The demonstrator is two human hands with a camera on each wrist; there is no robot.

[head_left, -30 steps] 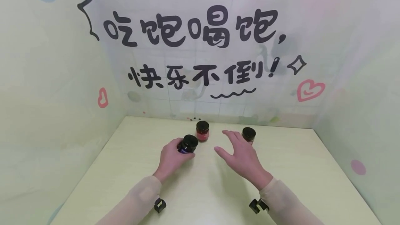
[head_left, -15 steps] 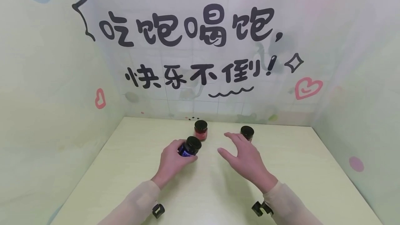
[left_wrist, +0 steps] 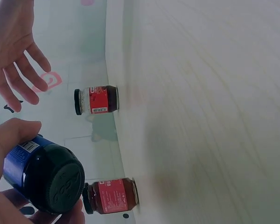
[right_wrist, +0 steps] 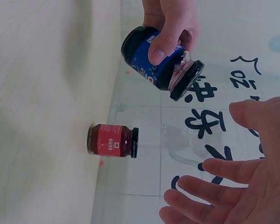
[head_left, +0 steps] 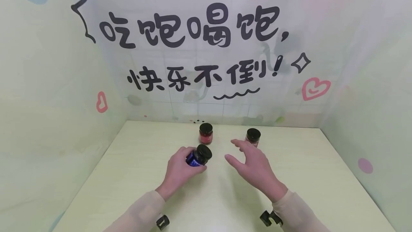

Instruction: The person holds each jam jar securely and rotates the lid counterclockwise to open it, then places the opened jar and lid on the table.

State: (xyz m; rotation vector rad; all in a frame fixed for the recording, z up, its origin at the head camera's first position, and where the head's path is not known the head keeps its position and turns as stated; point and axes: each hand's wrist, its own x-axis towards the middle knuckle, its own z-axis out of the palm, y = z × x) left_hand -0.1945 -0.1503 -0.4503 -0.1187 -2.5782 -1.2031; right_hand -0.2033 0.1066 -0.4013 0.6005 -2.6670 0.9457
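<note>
My left hand (head_left: pixel 181 167) grips a glass jar (head_left: pixel 197 156) with a blue label and a black lid, held above the table and tilted with its lid toward the right. In the right wrist view, dark contents fill much of this blue-labelled jar (right_wrist: pixel 151 56), with pale purple residue near the neck. To its right hovers my right hand (head_left: pixel 255 164), its fingers spread and holding nothing. Behind the hands, a jar with a red-pink label (head_left: pixel 206 134) stands upright on the table. A second red-labelled jar (head_left: pixel 253 136) stands farther right, partly hidden by my right hand.
The pale wooden table (head_left: pixel 128 160) ends at a back wall (head_left: pixel 180 112) printed with large black characters. Side walls (head_left: pixel 360 124) with coloured shapes enclose the table left and right. A black wrist mount (head_left: pixel 270 218) sits under each sleeve.
My left hand has drawn the blue-labelled jar slightly right and nearer, away from the red-pink-labelled jar, and the jar tilts more. My right hand hovers open, shifted slightly. The head view has panned a little.
</note>
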